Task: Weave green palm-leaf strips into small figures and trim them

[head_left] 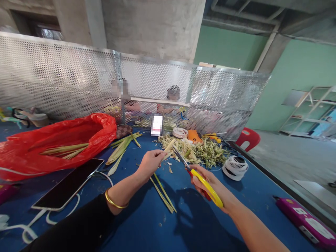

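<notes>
My left hand (152, 162) pinches a pale strip of plant leaf (169, 146) over the middle of the blue table. In my right hand (207, 182) are scissors with yellow and red handles (207, 187), their blades pointing up and left, with the tips close to the strip. Behind both hands lies a pile of pale and green plant scraps (194, 150). Two thin green stalks (164, 192) rest on the table below my left hand, and small bits are scattered nearby.
A red plastic bag (60, 140) of stalks, a tablet (69, 185) with white cables and some leaves (120, 150) lie left. White spools (235, 168) and a purple pack (304, 220) are right. Behind a perforated metal screen (157, 78) are two people.
</notes>
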Motion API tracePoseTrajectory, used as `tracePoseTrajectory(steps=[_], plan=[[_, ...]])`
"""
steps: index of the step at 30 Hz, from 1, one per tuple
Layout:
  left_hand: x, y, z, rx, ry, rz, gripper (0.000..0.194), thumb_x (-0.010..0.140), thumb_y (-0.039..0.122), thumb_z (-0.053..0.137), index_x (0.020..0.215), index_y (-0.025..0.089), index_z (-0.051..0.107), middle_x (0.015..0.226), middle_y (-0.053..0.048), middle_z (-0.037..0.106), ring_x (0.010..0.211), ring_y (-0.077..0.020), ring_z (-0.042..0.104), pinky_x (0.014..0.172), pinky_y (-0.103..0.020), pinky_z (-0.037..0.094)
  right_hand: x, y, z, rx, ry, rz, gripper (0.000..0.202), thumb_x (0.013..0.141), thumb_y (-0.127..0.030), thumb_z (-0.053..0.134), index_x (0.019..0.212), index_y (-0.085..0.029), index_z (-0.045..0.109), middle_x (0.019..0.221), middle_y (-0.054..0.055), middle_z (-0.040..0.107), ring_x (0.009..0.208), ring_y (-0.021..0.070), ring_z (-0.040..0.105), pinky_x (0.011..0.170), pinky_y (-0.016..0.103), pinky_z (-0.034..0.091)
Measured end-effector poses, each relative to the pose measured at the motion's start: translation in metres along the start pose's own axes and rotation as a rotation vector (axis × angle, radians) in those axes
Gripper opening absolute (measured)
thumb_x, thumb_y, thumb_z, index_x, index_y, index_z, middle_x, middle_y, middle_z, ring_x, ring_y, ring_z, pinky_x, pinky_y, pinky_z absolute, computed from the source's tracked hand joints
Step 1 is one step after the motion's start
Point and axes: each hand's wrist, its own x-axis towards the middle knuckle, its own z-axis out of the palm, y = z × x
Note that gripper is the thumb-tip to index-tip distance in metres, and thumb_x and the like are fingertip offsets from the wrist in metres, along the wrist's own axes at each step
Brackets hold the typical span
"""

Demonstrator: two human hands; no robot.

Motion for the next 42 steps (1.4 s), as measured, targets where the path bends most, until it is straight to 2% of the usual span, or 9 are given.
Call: tracePoseTrajectory(steps=[8, 17, 24, 28, 31, 34, 38, 40, 42], plan=[[-0.006, 0.008, 0.003, -0.003, -0.120, -0.027, 0.019, 0.069, 0.031, 0.059, 0.070, 0.015, 0.070, 0.058, -0.001, 0.065, 0.042, -0.0084, 0.042, 0.046, -0.023, 0.036, 0.003, -0.001, 0.003, -0.022, -0.008, 0.029, 0.061, 0.064, -0.059, 0.071, 0.107, -0.020, 0.052, 0.061, -0.007, 0.043, 0.046, 0.0050, 0.036, 0.039, 0.017, 0.028], [-0.008, 0.014, 0.003, -0.119, -0.146, -0.090, 0.027, 0.068, 0.043, 0.063, 0.068, 0.016, 0.063, 0.059, 0.002, 0.061, 0.042, -0.0056, 0.037, 0.043, -0.020, 0.027, 0.004, 0.003, 0.002, 0.014, 0.006, 0.047, 0.061, 0.064, -0.057, 0.071, 0.111, -0.021, 0.054, 0.061, -0.007, 0.044, 0.045, 0.0056, 0.041, 0.039, 0.017, 0.031], [-0.010, 0.015, 0.005, -0.136, -0.143, -0.133, 0.027, 0.067, 0.043, 0.065, 0.067, 0.016, 0.064, 0.057, 0.001, 0.061, 0.042, -0.0058, 0.036, 0.043, -0.021, 0.025, 0.008, 0.009, 0.004, 0.044, 0.027, 0.041, 0.054, 0.064, -0.053, 0.072, 0.104, -0.020, 0.056, 0.055, -0.009, 0.040, 0.036, 0.0026, 0.031, 0.033, 0.016, 0.025], [-0.008, 0.013, 0.005, -0.152, -0.129, -0.151, 0.025, 0.067, 0.041, 0.066, 0.069, 0.015, 0.065, 0.059, 0.001, 0.063, 0.042, -0.0054, 0.036, 0.043, -0.020, 0.024, 0.010, 0.010, 0.006, -0.016, 0.107, 0.015, 0.053, 0.064, -0.051, 0.073, 0.104, -0.019, 0.059, 0.055, -0.007, 0.042, 0.036, 0.0042, 0.032, 0.034, 0.020, 0.027], [-0.008, 0.014, 0.003, -0.189, -0.116, -0.174, 0.025, 0.068, 0.040, 0.067, 0.071, 0.015, 0.066, 0.062, -0.001, 0.064, 0.044, -0.0056, 0.037, 0.043, -0.020, 0.024, 0.012, 0.010, -0.001, -0.262, 0.245, -0.097, 0.043, 0.072, -0.048, 0.066, 0.104, -0.019, 0.060, 0.062, -0.002, 0.053, 0.048, 0.0118, 0.049, 0.047, 0.025, 0.039], [-0.008, 0.018, 0.001, -0.270, -0.116, -0.217, 0.021, 0.072, 0.034, 0.063, 0.077, 0.015, 0.068, 0.066, -0.002, 0.065, 0.046, -0.0065, 0.039, 0.042, -0.020, 0.025, 0.015, 0.011, -0.015, -0.781, 0.327, -0.178, 0.034, 0.078, -0.035, 0.059, 0.109, -0.022, 0.061, 0.082, 0.004, 0.065, 0.075, 0.0213, 0.061, 0.067, 0.029, 0.044], [-0.010, 0.029, -0.004, -0.412, -0.198, -0.286, 0.018, 0.074, 0.024, 0.061, 0.081, 0.011, 0.071, 0.072, -0.006, 0.064, 0.052, -0.0077, 0.044, 0.043, -0.020, 0.031, 0.015, 0.012, -0.028, -1.297, 0.241, -0.091, 0.038, 0.078, -0.028, 0.058, 0.116, -0.024, 0.059, 0.097, 0.009, 0.067, 0.082, 0.0246, 0.064, 0.064, 0.029, 0.042], [-0.013, 0.035, -0.006, -0.469, -0.247, -0.317, 0.018, 0.074, 0.021, 0.064, 0.086, 0.010, 0.071, 0.072, -0.006, 0.062, 0.053, -0.0069, 0.045, 0.044, -0.018, 0.034, 0.013, 0.013, -0.030, -1.372, 0.195, -0.077, 0.042, 0.078, -0.026, 0.059, 0.119, -0.023, 0.057, 0.098, 0.010, 0.067, 0.081, 0.0242, 0.065, 0.062, 0.028, 0.041], [-0.019, 0.041, -0.008, -0.517, -0.283, -0.355, 0.018, 0.073, 0.018, 0.066, 0.089, 0.010, 0.070, 0.069, -0.003, 0.060, 0.053, -0.0063, 0.048, 0.046, -0.017, 0.038, 0.011, 0.014, -0.030, -1.388, 0.179, -0.071, 0.037, 0.075, -0.024, 0.063, 0.112, -0.020, 0.061, 0.091, 0.011, 0.067, 0.078, 0.0248, 0.065, 0.061, 0.028, 0.041]])
